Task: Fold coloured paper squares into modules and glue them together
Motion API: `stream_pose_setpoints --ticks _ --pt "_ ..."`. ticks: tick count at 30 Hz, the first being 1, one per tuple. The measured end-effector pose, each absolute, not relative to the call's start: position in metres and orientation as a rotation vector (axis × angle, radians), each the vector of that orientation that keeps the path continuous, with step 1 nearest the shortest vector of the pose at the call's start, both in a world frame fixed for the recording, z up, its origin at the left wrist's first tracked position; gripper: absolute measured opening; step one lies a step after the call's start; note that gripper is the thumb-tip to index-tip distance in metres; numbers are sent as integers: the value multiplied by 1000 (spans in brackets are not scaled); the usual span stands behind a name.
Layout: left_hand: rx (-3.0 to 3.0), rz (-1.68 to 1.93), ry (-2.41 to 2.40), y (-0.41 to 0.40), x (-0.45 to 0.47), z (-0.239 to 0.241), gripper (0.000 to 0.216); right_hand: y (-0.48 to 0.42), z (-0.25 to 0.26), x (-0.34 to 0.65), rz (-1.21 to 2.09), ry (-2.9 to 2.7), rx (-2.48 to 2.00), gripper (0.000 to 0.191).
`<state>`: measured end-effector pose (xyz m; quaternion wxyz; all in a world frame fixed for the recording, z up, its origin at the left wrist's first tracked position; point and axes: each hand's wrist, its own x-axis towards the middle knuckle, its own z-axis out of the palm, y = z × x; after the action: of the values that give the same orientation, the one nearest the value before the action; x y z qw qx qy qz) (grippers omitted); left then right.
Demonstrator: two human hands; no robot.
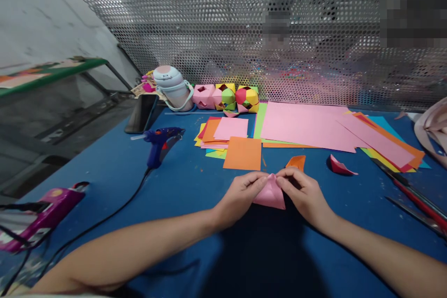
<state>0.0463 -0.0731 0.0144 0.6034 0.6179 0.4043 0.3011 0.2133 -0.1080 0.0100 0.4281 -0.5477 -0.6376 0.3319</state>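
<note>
Head view looks down on a blue counter (181, 181) backed by a perforated metal screen (209, 18). The folded pink paper (270, 194) lies at the near middle of the counter, between the two hands.

Beyond the folded pink paper and to its right spreads a large pink sheet (303, 125). It is laid over a fan of coloured sheets (412, 156) whose orange, yellow and blue edges stick out. Far to the left of the folded pink paper, by the counter's near edge, sits a purple device (45, 214) with black cable. Well beyond it to the left, against the screen, stands a pale flask (172, 87), and a dark phone (142, 112) lies farther left again. A blue glue gun (159, 144) lies to the left and a little beyond, its cord trailing toward the near edge. Three paper cubes (226, 97) stand in a row beyond it and slightly left, near the screen. An orange square (242, 153) lies just beyond the folded pink paper, and a pink square (231, 128) tops a small pile farther back.

The left hand (240, 195) and right hand (303, 193) meet over the folded pink paper. The fingers (260, 178) of both are clenched on its top point, while its lower part rests on the counter. A red folded scrap (338, 166) lies to its right, and an orange scrap (296, 162) lies just beyond it.
</note>
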Motion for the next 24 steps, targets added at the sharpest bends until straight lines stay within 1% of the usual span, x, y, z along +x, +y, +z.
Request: stream_pose_setpoints --ticks 8,15,21,24 --pt "1475 628 931 -72 44 16 28 -101 14 223 1009 -1715 -1242 20" --pt "1497 588 905 -72 43 15 31 -101 15 223 1017 -1703 -1259 17" --pt "1514 570 933 -72 43 16 31 -101 15 223 960 -1706 -1310 18" --pt "1528 563 932 -72 43 17 32 -102 15 223 986 -1672 -1326 19"
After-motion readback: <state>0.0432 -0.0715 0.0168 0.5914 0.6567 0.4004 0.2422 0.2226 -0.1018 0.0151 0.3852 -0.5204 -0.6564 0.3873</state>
